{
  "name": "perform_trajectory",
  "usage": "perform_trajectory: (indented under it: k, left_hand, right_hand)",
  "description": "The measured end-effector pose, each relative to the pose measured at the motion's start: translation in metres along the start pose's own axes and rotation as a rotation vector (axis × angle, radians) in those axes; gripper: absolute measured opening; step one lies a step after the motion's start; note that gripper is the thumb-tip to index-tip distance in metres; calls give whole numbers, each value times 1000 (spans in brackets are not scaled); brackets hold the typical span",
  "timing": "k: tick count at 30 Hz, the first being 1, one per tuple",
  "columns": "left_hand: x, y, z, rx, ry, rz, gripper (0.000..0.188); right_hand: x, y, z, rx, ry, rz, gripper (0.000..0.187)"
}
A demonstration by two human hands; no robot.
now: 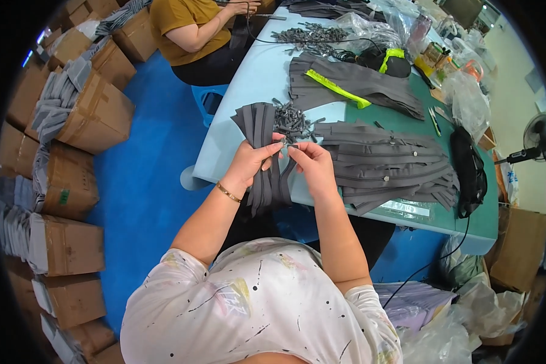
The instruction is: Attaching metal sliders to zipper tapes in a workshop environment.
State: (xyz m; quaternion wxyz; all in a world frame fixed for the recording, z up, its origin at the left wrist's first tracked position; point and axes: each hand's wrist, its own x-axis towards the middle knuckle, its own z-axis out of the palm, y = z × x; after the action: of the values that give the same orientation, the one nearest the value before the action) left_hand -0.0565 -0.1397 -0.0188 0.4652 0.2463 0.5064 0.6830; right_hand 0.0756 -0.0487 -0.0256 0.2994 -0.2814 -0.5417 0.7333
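We start nearest, with the white short-sleeved shirt flecked in black (pixel 267 309), and follow two bare forearms out over the near edge of the table covered in pale blue sheeting (pixel 215 145). On the left wrist we spot a thin gold-coloured bracelet (pixel 229 193). Now the action — the left hand (pixel 247 162) is curled around a hanging bundle of long dark-grey fabric strips (pixel 257 124), thumb laid across them, the bundle draped over the table's near left edge. And the right hand (pixel 314 159) has thumb and forefinger pinched together at the top end of one strip, right beside the left fingertips; whether a small part sits in that pinch, we can't tell.

Just beyond the fingers we have a loose heap of small dark-grey pieces (pixel 292 123). To the right, a spread of dark-grey zipper-like strips (pixel 388 167) lies over the dark green mat (pixel 479 221), with a long black pouch-like object (pixel 468 173) near its right end. Farther on, a bright neon-yellow strip (pixel 336 89) crosses another grey stack (pixel 388 91) — and at the far left we see a co-worker in a mustard-coloured top (pixel 185 30), seated on a blue plastic stool (pixel 207 103).
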Motion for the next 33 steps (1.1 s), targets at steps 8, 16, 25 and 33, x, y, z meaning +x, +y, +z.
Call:
perform_trajectory:
  k: [8,16,25,33]
  left_hand:
    - [-8,-2,1,53,-50,22,22]
    - [-11,-4,-2,178,-25,49,20]
    - [-17,5,-1,307,-5,60,19]
    - [-17,7,-1,336,-60,49,18]
  right_hand:
    - [-5,-9,-2,-50,-66,64,10]
    - [-4,-11,-4,-214,-65,64,14]
    - [-4,-12,-5,-214,-143,71,8]
    - [-10,-12,-5,-253,-151,-12,16]
